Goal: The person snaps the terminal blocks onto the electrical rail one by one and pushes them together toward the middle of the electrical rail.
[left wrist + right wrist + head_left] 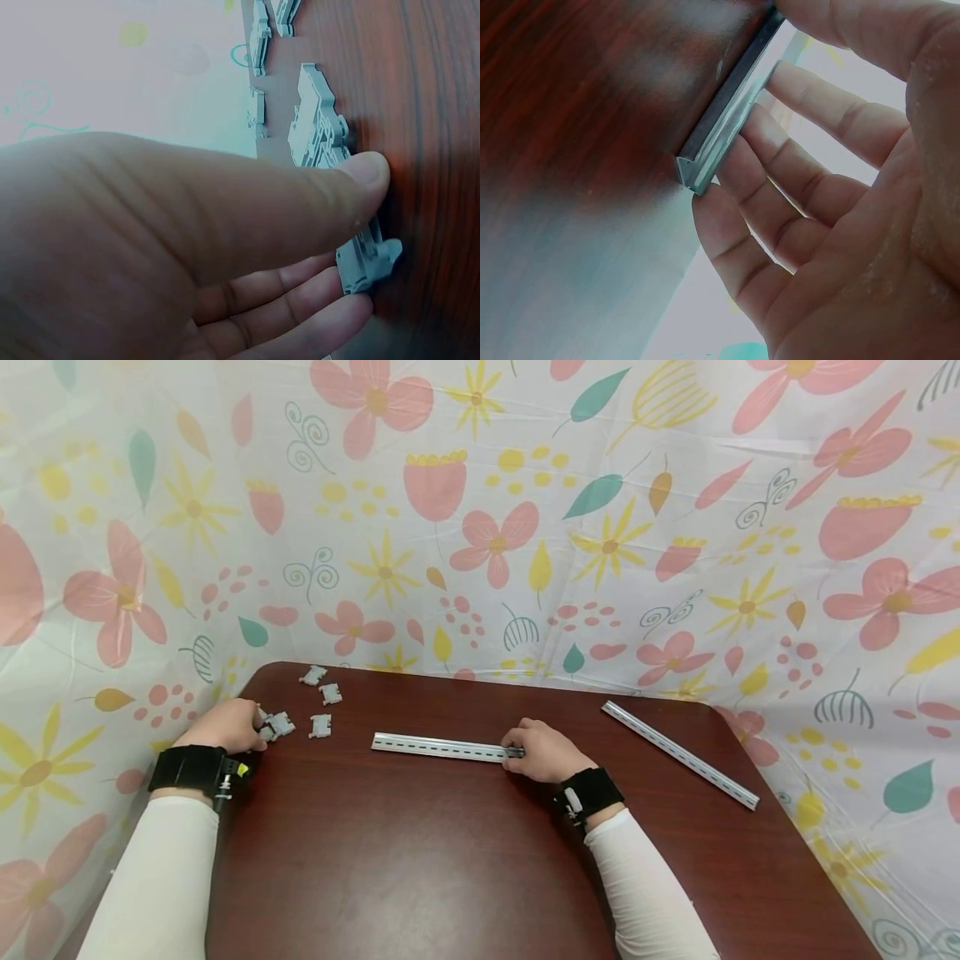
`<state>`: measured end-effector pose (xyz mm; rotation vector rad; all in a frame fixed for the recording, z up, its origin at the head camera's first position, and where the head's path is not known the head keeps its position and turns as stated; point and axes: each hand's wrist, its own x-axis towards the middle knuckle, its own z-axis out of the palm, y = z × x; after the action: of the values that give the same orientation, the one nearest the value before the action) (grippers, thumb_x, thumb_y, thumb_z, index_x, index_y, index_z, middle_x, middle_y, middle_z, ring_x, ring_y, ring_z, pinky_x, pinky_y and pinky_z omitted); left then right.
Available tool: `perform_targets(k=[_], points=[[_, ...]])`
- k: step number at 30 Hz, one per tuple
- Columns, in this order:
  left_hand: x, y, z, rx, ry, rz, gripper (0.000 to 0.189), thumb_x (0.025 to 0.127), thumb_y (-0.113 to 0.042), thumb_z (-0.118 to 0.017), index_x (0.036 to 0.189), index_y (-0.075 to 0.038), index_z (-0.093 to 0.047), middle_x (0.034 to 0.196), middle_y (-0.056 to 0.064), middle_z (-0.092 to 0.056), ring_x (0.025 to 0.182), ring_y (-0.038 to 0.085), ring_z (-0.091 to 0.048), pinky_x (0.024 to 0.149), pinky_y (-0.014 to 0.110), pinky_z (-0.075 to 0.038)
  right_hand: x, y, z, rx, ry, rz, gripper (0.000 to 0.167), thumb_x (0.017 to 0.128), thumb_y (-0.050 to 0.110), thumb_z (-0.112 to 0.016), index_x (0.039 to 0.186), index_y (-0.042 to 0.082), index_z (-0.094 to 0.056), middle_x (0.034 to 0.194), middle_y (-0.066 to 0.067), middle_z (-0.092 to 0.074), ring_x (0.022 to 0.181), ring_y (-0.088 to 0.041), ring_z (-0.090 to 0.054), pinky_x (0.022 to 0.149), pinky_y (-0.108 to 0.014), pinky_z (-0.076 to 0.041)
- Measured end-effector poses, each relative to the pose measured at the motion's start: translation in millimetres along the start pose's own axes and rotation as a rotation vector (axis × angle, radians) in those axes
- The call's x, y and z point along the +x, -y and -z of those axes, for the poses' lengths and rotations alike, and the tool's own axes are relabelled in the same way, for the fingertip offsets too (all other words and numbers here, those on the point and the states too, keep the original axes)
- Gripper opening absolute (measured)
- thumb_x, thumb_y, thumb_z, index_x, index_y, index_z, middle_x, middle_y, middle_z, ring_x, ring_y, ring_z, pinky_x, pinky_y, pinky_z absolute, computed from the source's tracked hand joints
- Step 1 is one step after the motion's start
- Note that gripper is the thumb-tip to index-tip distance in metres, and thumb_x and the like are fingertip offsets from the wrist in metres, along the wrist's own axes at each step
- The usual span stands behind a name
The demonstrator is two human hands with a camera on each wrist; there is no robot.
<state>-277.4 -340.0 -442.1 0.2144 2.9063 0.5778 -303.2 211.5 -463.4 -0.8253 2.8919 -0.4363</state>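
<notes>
At one end, the right fingers point(795, 165) pinch a slotted rail point(438, 747) (left fingers point(307, 319) pinch a grey piece point(354, 270)).

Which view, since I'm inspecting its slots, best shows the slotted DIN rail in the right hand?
The head view: it shows most of the slotted DIN rail, slots included, with the right hand partly covering one end. The right wrist view shows only the held end, no discernible slots; the left wrist view, none of it.

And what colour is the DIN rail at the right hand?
The DIN rail is silver; the head view shows it best.
</notes>
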Motion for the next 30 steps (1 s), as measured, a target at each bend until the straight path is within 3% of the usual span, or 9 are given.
perform_targets(k=[3,5,14,23,26,30], points=[[1.3,2.1,-2.3,-0.013,-0.004,-0.010,0.042,0.091,-0.005,-0.083,0.061,-0.015,-0.055,0.059,-0.004,-0.040,0.057,0.019,-0.041,0.059,0.035,-0.033,0.0,1,1,0.002,0.002,-0.002,0.027,0.100,0.026,-0.085,0.124,0.014,-0.081,0.105,0.000,-0.061,0.093,-0.018,-0.057,0.086,-0.039,-0.054],[1.4,2.9,-2.7,-0.019,-0.008,-0.020,0.044,0.091,-0.004,-0.082,0.060,-0.017,-0.053,0.059,-0.006,-0.037,0.057,0.018,-0.038,0.058,0.035,-0.032,0.0,2,1,0.000,0.003,-0.003,0.027,0.100,0.025,-0.085,0.124,0.014,-0.081,0.105,0.000,-0.062,0.093,-0.019,-0.057,0.086,-0.039,-0.054],[2.5,3.1,-3.5,-0.038,-0.017,-0.039,0.047,0.086,-0.005,-0.076,0.059,-0.021,-0.042,0.059,-0.007,-0.027,0.054,0.014,-0.025,0.054,0.032,-0.025,0.0,2,1,-0.003,0.003,-0.006,0.027,0.100,0.025,-0.085,0.124,0.014,-0.081,0.105,0.000,-0.062,0.093,-0.019,-0.057,0.086,-0.039,-0.054],[3.9,-4.2,-5.0,-0.024,-0.041,-0.031,0.044,0.088,-0.008,-0.074,0.059,-0.020,-0.043,0.059,-0.006,-0.027,0.052,0.015,-0.025,0.053,0.031,-0.022,-0.5,1,1,-0.006,0.000,-0.003,0.026,0.100,0.025,-0.085,0.124,0.014,-0.081,0.105,0.000,-0.061,0.093,-0.018,-0.057,0.086,-0.039,-0.054],[5.6,-10.6,-5.1,-0.006,-0.057,-0.037,0.033,0.090,-0.011,-0.076,0.066,-0.014,-0.052,0.063,-0.002,-0.037,0.056,0.018,-0.034,0.055,0.034,-0.028,-0.4,1,0,-0.006,0.001,-0.003,0.026,0.100,0.025,-0.085,0.124,0.015,-0.081,0.105,0.001,-0.061,0.093,-0.018,-0.057,0.086,-0.039,-0.055],[9.8,-22.7,-6.1,0.004,-0.081,-0.073,0.016,0.092,-0.015,-0.080,0.094,-0.003,-0.070,0.085,0.007,-0.064,0.075,0.025,-0.056,0.068,0.043,-0.049,0.1,0,0,-0.005,0.002,-0.004,0.026,0.100,0.025,-0.085,0.124,0.015,-0.081,0.105,0.000,-0.062,0.093,-0.018,-0.058,0.086,-0.039,-0.055]])
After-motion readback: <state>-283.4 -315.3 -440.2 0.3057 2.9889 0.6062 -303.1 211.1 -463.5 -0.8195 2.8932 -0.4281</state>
